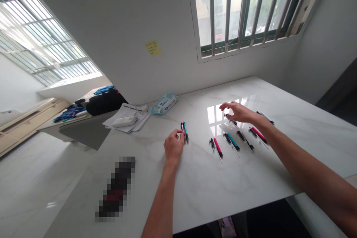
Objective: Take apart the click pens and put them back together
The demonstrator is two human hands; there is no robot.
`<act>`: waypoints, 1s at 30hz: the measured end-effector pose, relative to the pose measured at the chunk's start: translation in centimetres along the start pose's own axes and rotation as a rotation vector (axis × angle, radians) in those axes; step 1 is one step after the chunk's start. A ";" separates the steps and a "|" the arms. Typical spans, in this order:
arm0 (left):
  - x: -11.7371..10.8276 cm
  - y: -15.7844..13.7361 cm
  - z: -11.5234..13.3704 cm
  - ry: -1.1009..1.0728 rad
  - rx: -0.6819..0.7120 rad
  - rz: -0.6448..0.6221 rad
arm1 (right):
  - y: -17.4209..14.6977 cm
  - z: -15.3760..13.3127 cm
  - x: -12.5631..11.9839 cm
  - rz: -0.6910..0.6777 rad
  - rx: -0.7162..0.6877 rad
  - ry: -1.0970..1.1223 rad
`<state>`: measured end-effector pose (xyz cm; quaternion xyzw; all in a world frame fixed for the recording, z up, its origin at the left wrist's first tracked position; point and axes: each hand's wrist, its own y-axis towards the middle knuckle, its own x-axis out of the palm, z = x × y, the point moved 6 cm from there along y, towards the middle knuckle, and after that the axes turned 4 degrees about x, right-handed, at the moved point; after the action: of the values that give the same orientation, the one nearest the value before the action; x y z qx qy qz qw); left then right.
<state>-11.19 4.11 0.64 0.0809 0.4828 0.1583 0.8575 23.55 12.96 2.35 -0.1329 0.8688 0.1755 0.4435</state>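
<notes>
My left hand (174, 145) rests on the white marble-patterned table with its fingers curled closed at a pink-and-black pen (183, 128). Right beside that pen lies a teal-and-black pen (186, 132). My right hand (237, 111) hovers farther right, palm down, fingers apart and holding nothing. Under it lie pink and black pen parts (230, 119), partly covered by the hand. Nearer me are several pens in pieces: a pink barrel (218, 147), a teal barrel (233, 142), a black barrel (245, 141) and another pink barrel (259, 135). Black parts and thin white refills lie alongside.
A blue-and-white wipes packet (164, 104) and a pile of papers (126, 118) sit at the table's back left. A blurred dark object (115, 189) lies at the left front. More black pen parts (265, 117) lie beyond my right wrist. The wall with a barred window (245, 11) bounds the back.
</notes>
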 end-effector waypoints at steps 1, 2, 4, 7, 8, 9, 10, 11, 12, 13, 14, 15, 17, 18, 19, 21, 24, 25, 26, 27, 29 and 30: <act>0.0 0.0 0.2 -0.013 0.007 0.004 | -0.3 1.0 -0.3 -0.016 0.013 -0.009; 0.0 -0.1 0.4 -0.025 0.015 0.006 | -0.5 1.8 -0.5 -0.035 0.023 -0.013; 0.0 -0.1 0.8 -0.047 0.030 0.003 | -0.9 2.8 -0.2 -0.067 0.041 -0.015; 0.1 -0.2 1.3 -0.074 0.052 -0.003 | -1.2 3.2 0.8 -0.096 0.057 -0.018; 0.1 -0.2 1.5 -0.081 0.061 -0.002 | -1.3 3.2 1.1 -0.099 0.056 -0.020; 0.1 -0.2 1.6 -0.087 0.070 0.000 | -1.2 3.1 1.4 -0.100 0.052 -0.023; 0.1 -0.2 1.7 -0.091 0.078 0.002 | -1.2 3.1 1.5 -0.096 0.047 -0.025; 0.1 -0.2 1.8 -0.096 0.083 0.001 | -1.1 3.1 1.6 -0.091 0.043 -0.027; 0.1 -0.2 1.8 -0.100 0.086 -0.001 | -1.1 3.2 1.7 -0.084 0.041 -0.028; 0.1 -0.2 1.9 -0.104 0.087 -0.003 | -1.0 3.3 1.7 -0.079 0.042 -0.032; 0.1 -0.2 1.9 -0.108 0.087 -0.005 | -0.9 3.4 1.7 -0.073 0.045 -0.036; 0.2 -0.2 1.9 -0.112 0.088 -0.006 | -0.8 3.5 1.7 -0.067 0.047 -0.042; 0.2 -0.2 2.0 -0.119 0.093 -0.006 | -0.7 3.7 1.7 -0.056 0.051 -0.055; 0.2 -0.2 2.0 -0.120 0.096 -0.005 | -0.6 3.7 1.7 -0.051 0.051 -0.061; 0.2 -0.2 2.0 -0.121 0.098 -0.005 | -0.5 3.7 1.7 -0.049 0.048 -0.067; 0.2 -0.2 2.1 -0.124 0.106 -0.005 | -0.4 3.7 1.7 -0.049 0.039 -0.079; 0.2 -0.3 2.1 -0.139 0.120 -0.001 | -0.3 3.8 1.4 -0.028 0.025 -0.090; 0.2 -0.3 2.2 -0.151 0.123 0.002 | -0.3 3.7 1.2 -0.003 0.020 -0.088; 0.2 -0.4 2.2 -0.171 0.122 0.005 | -0.3 3.6 0.8 0.031 0.012 -0.083; 0.2 -0.4 2.4 -0.199 0.115 0.005 | -0.3 3.3 0.5 0.073 -0.002 -0.077; 0.2 -0.5 3.0 -0.269 0.095 -0.008 | -0.6 2.1 -0.2 0.161 -0.044 -0.056; 0.3 -0.5 3.6 -0.304 0.089 -0.026 | -0.8 1.1 -0.4 0.194 -0.074 -0.042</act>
<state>-7.89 3.77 2.07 0.1356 0.3551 0.1117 0.9182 24.94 12.71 1.92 -0.0607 0.8611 0.2522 0.4373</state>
